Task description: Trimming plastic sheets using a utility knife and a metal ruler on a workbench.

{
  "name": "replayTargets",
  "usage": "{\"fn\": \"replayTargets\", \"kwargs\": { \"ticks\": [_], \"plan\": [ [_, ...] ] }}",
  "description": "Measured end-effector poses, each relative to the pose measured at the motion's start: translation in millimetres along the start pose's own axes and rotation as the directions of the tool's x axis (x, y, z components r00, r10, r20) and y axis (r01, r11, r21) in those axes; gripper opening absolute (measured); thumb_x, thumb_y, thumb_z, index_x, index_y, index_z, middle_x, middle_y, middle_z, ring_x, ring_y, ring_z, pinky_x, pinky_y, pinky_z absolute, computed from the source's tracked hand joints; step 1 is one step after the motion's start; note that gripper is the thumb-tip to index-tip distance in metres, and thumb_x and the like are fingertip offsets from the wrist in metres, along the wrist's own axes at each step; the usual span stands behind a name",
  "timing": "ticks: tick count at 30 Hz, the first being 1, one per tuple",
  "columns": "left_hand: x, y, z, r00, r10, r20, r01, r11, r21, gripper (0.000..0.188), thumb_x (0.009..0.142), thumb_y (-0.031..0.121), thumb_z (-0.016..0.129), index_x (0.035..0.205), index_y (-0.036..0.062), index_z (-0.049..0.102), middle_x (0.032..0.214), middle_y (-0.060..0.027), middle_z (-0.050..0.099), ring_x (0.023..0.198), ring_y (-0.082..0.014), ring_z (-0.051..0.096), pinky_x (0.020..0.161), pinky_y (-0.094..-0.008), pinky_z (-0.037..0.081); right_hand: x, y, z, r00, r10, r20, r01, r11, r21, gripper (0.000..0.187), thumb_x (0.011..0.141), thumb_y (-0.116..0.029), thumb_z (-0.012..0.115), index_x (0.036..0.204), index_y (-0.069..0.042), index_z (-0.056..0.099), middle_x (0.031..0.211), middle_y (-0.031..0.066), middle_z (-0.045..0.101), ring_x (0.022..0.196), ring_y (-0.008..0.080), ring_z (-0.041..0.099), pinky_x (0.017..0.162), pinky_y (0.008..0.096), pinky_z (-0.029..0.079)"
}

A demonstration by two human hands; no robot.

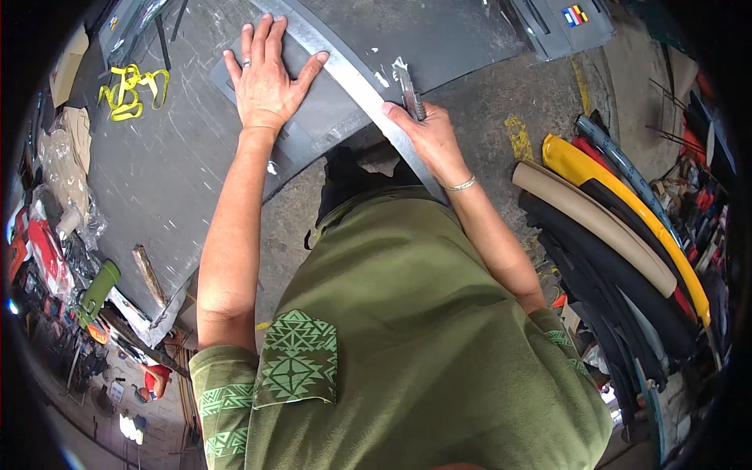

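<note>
My left hand lies flat with fingers spread on a dark grey sheet, its thumb tip on the edge of a long metal straightedge. The straightedge runs from the far side of the table past the near edge towards my waist. At that near edge, my right hand is wrapped round a utility knife, which points away from me. The right thumb rests against the straightedge. Small white scraps lie close to the knife; its blade tip is hard to make out among them.
A scratched dark table carries a tangled yellow strap at the left. Dark panels lie at the far right. On the right stand rolls of material, including a beige roll and a yellow roll. Plastic-wrapped goods line the left side.
</note>
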State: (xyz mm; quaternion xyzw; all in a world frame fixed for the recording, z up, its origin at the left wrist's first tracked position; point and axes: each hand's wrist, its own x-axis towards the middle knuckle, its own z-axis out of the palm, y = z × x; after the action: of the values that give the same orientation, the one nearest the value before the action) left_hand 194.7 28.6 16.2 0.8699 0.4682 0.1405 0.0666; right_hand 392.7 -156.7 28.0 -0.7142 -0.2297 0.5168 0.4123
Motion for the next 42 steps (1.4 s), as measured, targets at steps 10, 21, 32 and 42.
{"fn": "replayTargets", "kwargs": {
  "ticks": [10, 21, 32, 42],
  "plan": [
    [0.7, 0.4, -0.3, 1.0, 0.003, -0.004, -0.003, 1.0, 0.011, 0.096, 0.085, 0.079, 0.061, 0.154, 0.0161, 0.043, 0.163, -0.0065, 0.038, 0.155, -0.0329, 0.026, 0.124, -0.0656, 0.011, -0.1, -2.0, -3.3, 0.999, 0.031, 0.021, -0.029, 0.998, -0.056, 0.043, 0.09, -0.04, 0.079, 0.087, 0.002, 0.071, 0.072, -0.001, 0.06, 0.068, 0.0079, 0.051, 0.062, 0.0282, 0.045],
    [-0.3, -2.1, 1.7, 1.0, 0.006, -0.006, -0.006, 1.0, 0.011, 0.097, 0.084, 0.08, 0.061, 0.154, 0.0165, 0.044, 0.163, -0.0064, 0.038, 0.155, -0.0325, 0.026, 0.124, -0.0656, 0.01, -1.8, -4.2, -0.9, 0.998, 0.058, 0.009, -0.058, 0.998, -0.007, 0.04, 0.089, -0.036, 0.083, 0.074, -0.005, 0.062, 0.073, -0.0074, 0.049, 0.07, 0.0065, 0.04, 0.061, 0.0263, 0.035],
    [-0.2, -0.9, 1.1, 1.0, 0.004, -0.005, -0.004, 1.0, 0.01, 0.097, 0.083, 0.079, 0.062, 0.154, 0.0162, 0.044, 0.163, -0.0064, 0.038, 0.156, -0.0323, 0.026, 0.124, -0.0658, 0.01, -0.3, 1.5, 0.4, 0.999, 0.026, 0.033, -0.029, 0.995, 0.094, 0.032, 0.089, -0.03, 0.083, 0.078, -0.005, 0.066, 0.075, -0.0087, 0.051, 0.07, 0.0049, 0.042, 0.062, 0.0248, 0.037],
    [0.5, -0.1, -3.0, 1.0, -0.01, 0.009, 0.01, 1.0, 0.015, 0.092, 0.086, 0.075, 0.062, 0.155, 0.017, 0.043, 0.163, -0.0064, 0.038, 0.156, -0.0327, 0.025, 0.123, -0.067, 0.012, 4.9, 4.5, 0.2, 0.998, 0.035, 0.057, -0.039, 0.998, 0.058, 0.027, 0.091, -0.029, 0.082, 0.089, -0.003, 0.074, 0.078, -0.0079, 0.058, 0.074, 0.0044, 0.048, 0.066, 0.0236, 0.041]
  ]
}}
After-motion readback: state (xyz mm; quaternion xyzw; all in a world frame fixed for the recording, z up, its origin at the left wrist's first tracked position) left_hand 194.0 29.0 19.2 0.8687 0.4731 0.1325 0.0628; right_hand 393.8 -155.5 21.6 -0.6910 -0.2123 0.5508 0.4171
